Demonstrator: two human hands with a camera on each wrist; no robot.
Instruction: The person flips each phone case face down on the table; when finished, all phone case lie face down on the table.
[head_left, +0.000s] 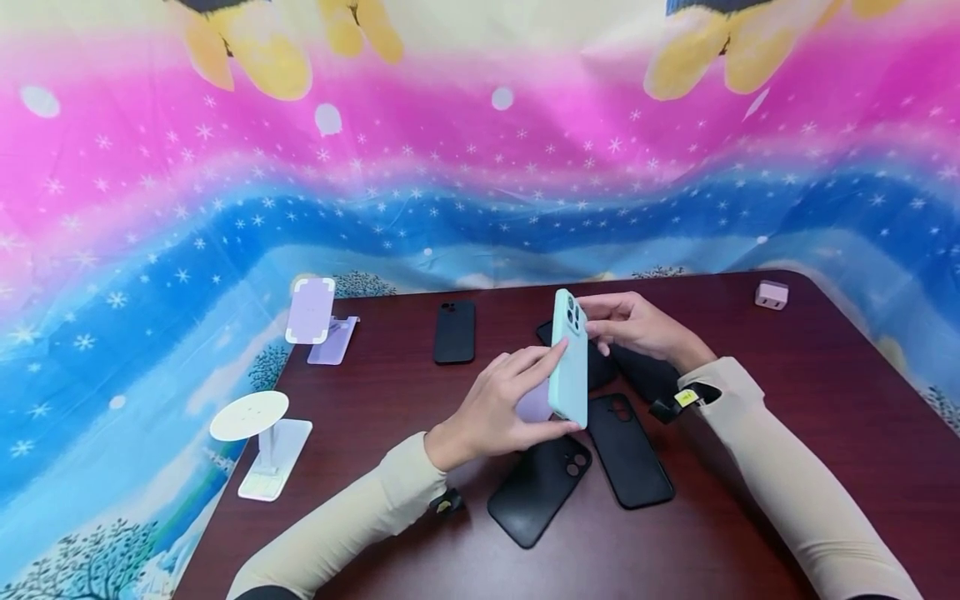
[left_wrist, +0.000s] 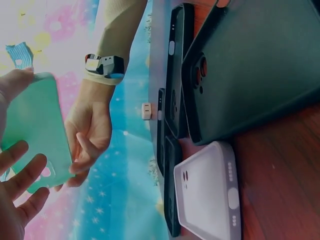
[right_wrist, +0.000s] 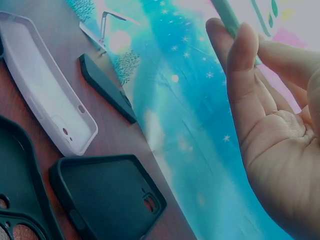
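A person in cream sleeves [head_left: 791, 479] holds up a mint-green phone case [head_left: 572, 367] above a dark red-brown surface [head_left: 810, 375], both hands at work. The left hand [head_left: 495, 404] grips it between thumb and fingers; the right hand's [head_left: 637, 329] fingers pinch its edge beside the camera cutout. Taking the raised case as the dial's centre, a black phone case [head_left: 536, 496] lies at six o'clock, a second black case [head_left: 633, 460] at five, a third black case [head_left: 454, 337] toward ten. A white round-topped stand [head_left: 247, 415] occupies nine, a two-slot charger [head_left: 771, 295] two.
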